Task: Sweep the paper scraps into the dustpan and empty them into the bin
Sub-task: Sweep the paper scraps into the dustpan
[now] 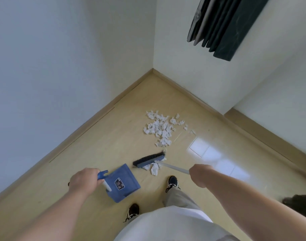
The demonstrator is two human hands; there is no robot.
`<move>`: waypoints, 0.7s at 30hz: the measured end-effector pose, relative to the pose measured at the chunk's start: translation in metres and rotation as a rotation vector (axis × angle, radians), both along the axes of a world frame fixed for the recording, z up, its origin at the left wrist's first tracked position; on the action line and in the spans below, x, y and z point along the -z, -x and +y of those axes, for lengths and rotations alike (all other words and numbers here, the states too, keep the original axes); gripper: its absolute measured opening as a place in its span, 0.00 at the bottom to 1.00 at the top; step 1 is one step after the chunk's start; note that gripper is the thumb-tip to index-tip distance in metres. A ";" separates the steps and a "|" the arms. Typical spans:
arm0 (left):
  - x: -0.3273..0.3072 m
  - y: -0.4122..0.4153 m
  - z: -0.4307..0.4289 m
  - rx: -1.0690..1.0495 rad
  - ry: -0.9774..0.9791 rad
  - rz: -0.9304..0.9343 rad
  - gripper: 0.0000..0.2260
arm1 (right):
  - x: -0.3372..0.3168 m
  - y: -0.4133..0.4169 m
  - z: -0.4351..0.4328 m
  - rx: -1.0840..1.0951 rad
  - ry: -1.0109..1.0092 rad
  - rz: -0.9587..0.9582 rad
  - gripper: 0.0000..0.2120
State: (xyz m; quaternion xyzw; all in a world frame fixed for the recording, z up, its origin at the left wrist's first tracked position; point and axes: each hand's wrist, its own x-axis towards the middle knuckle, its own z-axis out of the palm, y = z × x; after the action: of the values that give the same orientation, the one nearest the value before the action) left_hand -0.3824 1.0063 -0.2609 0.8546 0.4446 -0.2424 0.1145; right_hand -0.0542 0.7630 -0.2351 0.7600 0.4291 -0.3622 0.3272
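Gripping the blue dustpan (124,185) by its upright handle with the left hand (84,180), fingers curled round. Clamping the broom shaft (173,166) in the right hand (199,174). Just beyond the pan, resting the brush head (149,160) crosswise, loose scraps (154,168) touching it. Farther toward the corner (152,69), facing the main paper-scrap heap (161,129), nearer the right hand.

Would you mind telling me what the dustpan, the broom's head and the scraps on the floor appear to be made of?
The dustpan looks like moulded blue plastic, matt, with a printed sticker. The broom has a grey-blue block, probably plastic, with dark, likely synthetic bristles. The scraps look like crumpled white tissue or thin paper: soft creases, torn edges.
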 end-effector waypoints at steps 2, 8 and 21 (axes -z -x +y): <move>0.006 0.014 0.001 0.002 0.019 -0.040 0.12 | 0.004 0.022 -0.011 0.044 0.013 0.000 0.16; 0.015 0.046 0.011 0.007 0.064 -0.140 0.11 | 0.015 0.070 -0.031 0.210 -0.010 -0.002 0.15; 0.048 0.091 0.041 0.191 0.066 -0.210 0.12 | -0.006 0.102 -0.056 0.635 -0.135 -0.050 0.17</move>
State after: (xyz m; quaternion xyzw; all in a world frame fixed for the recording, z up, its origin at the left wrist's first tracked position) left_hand -0.4734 1.0474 -0.3088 0.9095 0.3388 -0.1760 0.1646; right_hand -0.1557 0.7072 -0.2292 0.8846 0.1856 -0.3979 0.1573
